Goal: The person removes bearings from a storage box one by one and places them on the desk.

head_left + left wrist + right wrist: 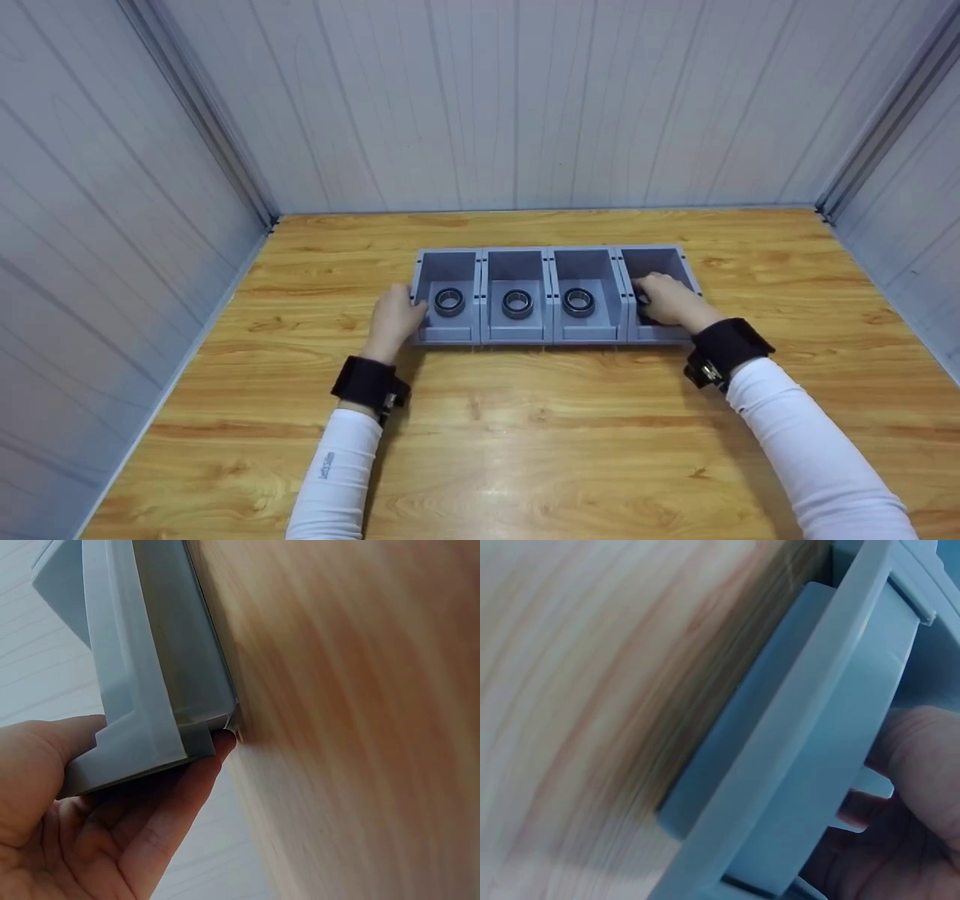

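A row of joined grey plastic bins (516,336) sits on the wooden table. Black-rimmed ball bearings lie singly in three of them: the left bearing (449,313), the middle bearing (517,315) and the right bearing (578,313). My left hand (395,319) grips the outer wall of the leftmost bin (127,682), thumb inside and fingers underneath the outer side. Reaching into the rightmost bin (780,802), my right hand (670,300) has its fingers curled at a dark bearing (641,297), mostly hidden by the hand and unseen in the right wrist view.
The wood-grain table (480,435) stretches in front of the bins and to both sides. A pale panel wall (517,105) stands behind, with further panels at left and right. Black straps with small cameras (731,351) are on both wrists.
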`<state>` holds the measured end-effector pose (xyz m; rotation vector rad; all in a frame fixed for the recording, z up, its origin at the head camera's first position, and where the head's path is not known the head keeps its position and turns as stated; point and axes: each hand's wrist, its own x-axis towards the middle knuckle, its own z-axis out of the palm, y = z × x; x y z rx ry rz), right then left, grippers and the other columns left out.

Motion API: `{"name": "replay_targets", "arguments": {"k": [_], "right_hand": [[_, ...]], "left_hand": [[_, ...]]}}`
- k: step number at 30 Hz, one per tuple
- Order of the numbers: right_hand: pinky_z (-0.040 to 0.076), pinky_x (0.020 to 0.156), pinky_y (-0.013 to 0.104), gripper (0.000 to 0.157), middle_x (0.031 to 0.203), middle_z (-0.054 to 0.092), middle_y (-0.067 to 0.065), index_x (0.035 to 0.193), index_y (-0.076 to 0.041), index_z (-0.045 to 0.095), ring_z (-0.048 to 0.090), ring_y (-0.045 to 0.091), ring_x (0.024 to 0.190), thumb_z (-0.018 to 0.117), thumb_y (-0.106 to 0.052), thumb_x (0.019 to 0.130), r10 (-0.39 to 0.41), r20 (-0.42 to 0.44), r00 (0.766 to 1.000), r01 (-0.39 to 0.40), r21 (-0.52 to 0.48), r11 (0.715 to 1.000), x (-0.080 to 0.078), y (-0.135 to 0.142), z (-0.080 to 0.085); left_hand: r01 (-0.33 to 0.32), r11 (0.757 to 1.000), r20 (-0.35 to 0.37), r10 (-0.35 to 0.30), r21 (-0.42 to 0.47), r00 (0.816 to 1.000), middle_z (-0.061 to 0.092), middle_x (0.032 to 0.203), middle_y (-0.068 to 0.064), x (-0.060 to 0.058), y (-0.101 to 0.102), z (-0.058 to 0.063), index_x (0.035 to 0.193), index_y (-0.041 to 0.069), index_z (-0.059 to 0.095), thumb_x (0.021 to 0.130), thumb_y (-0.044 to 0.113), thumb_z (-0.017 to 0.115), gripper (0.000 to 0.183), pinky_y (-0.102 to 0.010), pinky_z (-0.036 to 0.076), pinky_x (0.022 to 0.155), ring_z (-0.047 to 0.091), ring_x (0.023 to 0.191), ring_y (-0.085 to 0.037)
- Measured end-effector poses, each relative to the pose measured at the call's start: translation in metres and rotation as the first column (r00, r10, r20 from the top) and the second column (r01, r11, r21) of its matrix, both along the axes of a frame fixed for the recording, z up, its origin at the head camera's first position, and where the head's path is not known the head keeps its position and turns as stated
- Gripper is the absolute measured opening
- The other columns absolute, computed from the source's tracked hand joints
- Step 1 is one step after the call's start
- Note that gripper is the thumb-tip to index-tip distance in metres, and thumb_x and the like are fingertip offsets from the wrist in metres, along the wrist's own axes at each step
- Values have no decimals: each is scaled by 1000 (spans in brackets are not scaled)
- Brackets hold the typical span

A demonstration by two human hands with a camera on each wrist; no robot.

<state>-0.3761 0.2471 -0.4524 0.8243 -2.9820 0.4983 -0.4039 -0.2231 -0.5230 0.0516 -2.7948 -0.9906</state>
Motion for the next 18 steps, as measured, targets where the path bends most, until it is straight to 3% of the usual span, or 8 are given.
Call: {"name": "replay_targets", "arguments": {"k": [6, 12, 18], "right_hand": [[56, 89, 69, 16, 97, 69, 33, 108, 13, 68, 68, 58, 101, 66, 11, 92, 16, -12, 1000, -16, 0, 1000, 0, 2, -1], [56, 89, 67, 25, 95, 70, 31, 116, 17, 69, 68, 56, 98, 64, 12, 92, 33, -9, 999, -33, 4, 999, 1, 2, 1], [51, 82, 58, 20, 92, 67, 27, 111, 15, 69, 64, 48, 93, 63, 13, 93, 33, 0, 999, -33, 14, 999, 2, 3, 2]], "left_hand": [[13, 1000, -1, -13, 4, 1000, 75, 95, -19, -10, -7, -12, 104, -5, 73, 98, 12, 74, 18, -44, 58, 70, 68, 79, -28], [26, 1000, 15, -26, 16, 1000, 72, 90, -14, -14, -10, -15, 102, -1, 73, 98, 11, 72, 13, -40, 55, 66, 65, 75, -26], [40, 999, -16, -40, -14, 999, 67, 85, -12, -14, -12, -17, 93, 1, 70, 97, 13, 71, 12, -41, 51, 67, 61, 75, -27]]}}
